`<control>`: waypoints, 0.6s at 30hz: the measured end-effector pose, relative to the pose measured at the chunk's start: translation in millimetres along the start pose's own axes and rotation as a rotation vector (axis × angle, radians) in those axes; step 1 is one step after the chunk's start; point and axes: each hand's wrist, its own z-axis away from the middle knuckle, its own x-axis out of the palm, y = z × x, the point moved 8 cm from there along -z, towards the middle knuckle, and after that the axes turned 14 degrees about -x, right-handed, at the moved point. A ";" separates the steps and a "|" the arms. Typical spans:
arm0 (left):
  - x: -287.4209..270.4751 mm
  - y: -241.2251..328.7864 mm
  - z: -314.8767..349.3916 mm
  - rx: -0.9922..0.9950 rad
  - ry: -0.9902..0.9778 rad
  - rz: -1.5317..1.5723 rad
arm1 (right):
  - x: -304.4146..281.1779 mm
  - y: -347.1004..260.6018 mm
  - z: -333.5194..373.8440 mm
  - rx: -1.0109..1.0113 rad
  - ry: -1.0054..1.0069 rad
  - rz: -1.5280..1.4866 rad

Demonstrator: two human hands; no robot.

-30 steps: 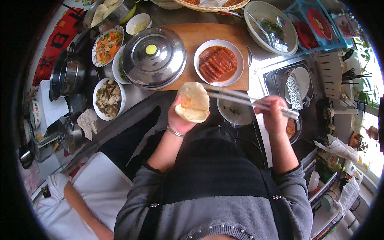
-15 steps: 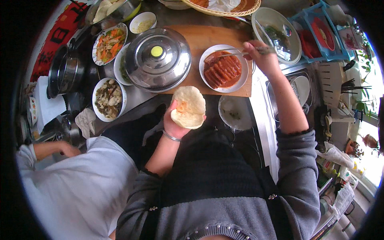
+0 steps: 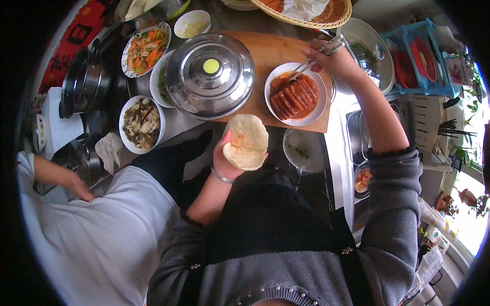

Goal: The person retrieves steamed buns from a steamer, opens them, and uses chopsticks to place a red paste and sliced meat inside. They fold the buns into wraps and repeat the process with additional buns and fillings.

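My left hand (image 3: 224, 160) grips a round pale flatbread (image 3: 246, 140), folded or split across its middle, with reddish stains on its face. It hangs in front of the counter, below a steel lid (image 3: 189, 84) with a yellow-green knob. In my right hand (image 3: 331, 58) is a pair of chopsticks (image 3: 302, 71), slanting down to the left. Their tips touch the far side of sliced glazed meat (image 3: 293, 99) in reddish sauce. A white bowl (image 3: 323, 97) contains the meat and stands on a wooden board (image 3: 265, 46).
Left of the lid are a vegetable plate (image 3: 147, 48), a bowl of mixed pale and dark food (image 3: 142, 125) and a small white bowl (image 3: 192, 24). A wicker basket (image 3: 301, 21) sits behind, a blue rack (image 3: 416, 56) right. Another person (image 3: 102, 219) stands close on my left.
My right hand has tilted the chopsticks more steeply, bringing their tips to the meat. The flatbread looks slightly more opened toward me. The whole view has shifted a little.
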 end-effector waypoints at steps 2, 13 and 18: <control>-1.0 2.7 0.5 0.015 0.021 -0.001 | -3.5 2.5 3.4 0.043 0.020 -0.041; 13.9 4.5 -8.0 -0.009 -0.054 -0.044 | -22.5 31.3 17.8 0.079 0.180 -0.257; 16.0 6.1 -22.1 -0.015 -0.040 -0.042 | -39.2 47.8 45.0 0.065 0.340 -0.374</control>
